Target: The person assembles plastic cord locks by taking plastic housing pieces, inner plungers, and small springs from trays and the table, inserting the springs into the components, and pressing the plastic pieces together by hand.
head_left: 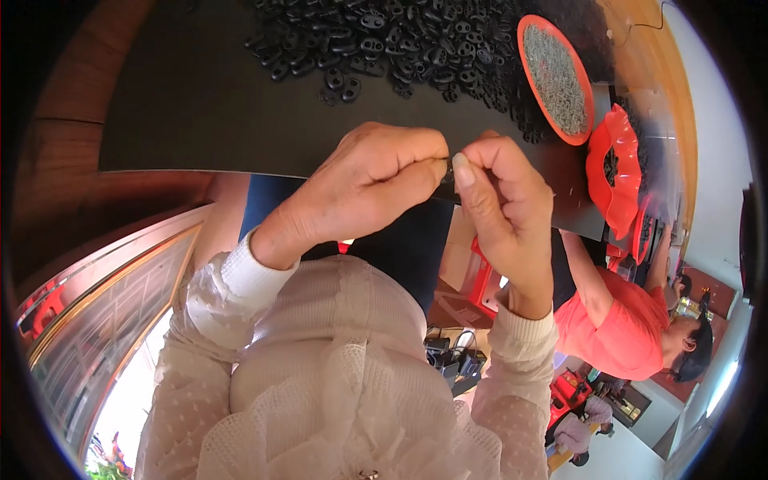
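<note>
Stretching out ahead of us is a dark, smooth worktop [216,120], its near edge passing beneath our hands. Closest to us, we are wearing a white, ruffled blouse [344,384] with ribbed cuffs [256,268] closing around both wrists. Our left hand [372,180] is curling its fingers inward, its thumb and forefinger pinching a small, dark piece [447,172]. Our right hand [504,200] is meeting it there, thumb and forefinger grasping that piece from the other side; our fingertips are hiding most of it, so we cannot tell its shape. Beyond our hands, a broad heap of glossy black, oval pieces [384,48] with paired holes is spreading across the worktop. To its right, a shallow, oval, orange-red dish [581,138] is holding small, grey pieces [556,80]. Just beside that, a red, wavy-rimmed bowl [622,204] is holding dark contents [610,166]. Farther right, a co-worker in a coral-red shirt [612,332] and dark cap [694,352] is stretching both arms forward, and two more people in pale tops [572,434] are showing in the background.
</note>
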